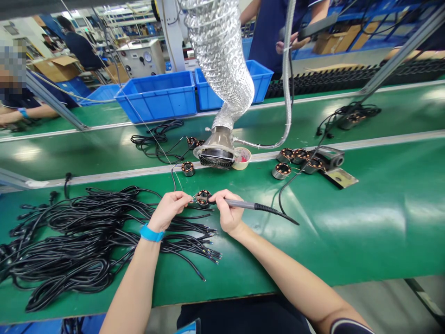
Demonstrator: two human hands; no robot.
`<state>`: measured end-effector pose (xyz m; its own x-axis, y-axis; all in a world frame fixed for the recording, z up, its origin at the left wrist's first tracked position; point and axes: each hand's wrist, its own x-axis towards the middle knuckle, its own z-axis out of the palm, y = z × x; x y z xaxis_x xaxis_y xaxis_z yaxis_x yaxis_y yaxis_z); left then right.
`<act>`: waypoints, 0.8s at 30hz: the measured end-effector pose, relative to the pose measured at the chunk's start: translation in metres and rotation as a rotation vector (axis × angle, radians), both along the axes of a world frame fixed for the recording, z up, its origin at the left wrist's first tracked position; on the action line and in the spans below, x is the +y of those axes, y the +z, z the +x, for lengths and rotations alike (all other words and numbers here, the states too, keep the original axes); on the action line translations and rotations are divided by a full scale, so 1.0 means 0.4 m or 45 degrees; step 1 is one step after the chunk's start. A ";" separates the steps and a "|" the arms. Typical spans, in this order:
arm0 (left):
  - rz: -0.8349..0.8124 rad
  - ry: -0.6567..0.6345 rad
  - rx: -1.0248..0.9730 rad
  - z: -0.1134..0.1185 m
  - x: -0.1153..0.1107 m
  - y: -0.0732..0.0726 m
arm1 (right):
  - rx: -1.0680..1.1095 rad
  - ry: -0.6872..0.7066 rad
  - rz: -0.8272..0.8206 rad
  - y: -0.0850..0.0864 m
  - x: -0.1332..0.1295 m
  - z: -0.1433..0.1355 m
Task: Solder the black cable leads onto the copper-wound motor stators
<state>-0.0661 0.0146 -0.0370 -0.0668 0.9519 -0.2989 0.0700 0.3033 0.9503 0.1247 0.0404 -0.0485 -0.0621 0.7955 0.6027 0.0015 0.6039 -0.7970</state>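
My right hand (227,211) is closed round a grey soldering iron (243,204), whose tip end is over a round copper-wound motor stator (203,197) on the green bench. At the stator's left side my left hand (172,208), with a blue wristband, pinches a thin wire; its fingertips are close to the stator's edge. A funnel-shaped fume extractor (217,148) hangs just beyond. Another stator (187,169) stands behind my left hand. Bundles of black cables (83,236) with bare coloured ends lie on the left, partly under my left forearm.
Several stators (281,170) stand at the right beside a metal iron holder (339,176). A tape roll (242,157) sits by the extractor. Blue bins (160,99) line the back. The iron's cord loops right. A person in dark clothes (274,37) stands across the bench.
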 end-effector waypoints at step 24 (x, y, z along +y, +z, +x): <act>0.002 0.002 0.005 0.002 -0.002 0.002 | -0.019 -0.003 0.022 0.001 -0.002 0.001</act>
<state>-0.0654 0.0139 -0.0363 -0.0696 0.9522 -0.2973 0.0733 0.3021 0.9505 0.1251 0.0397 -0.0481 -0.0691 0.7854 0.6151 0.0149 0.6173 -0.7866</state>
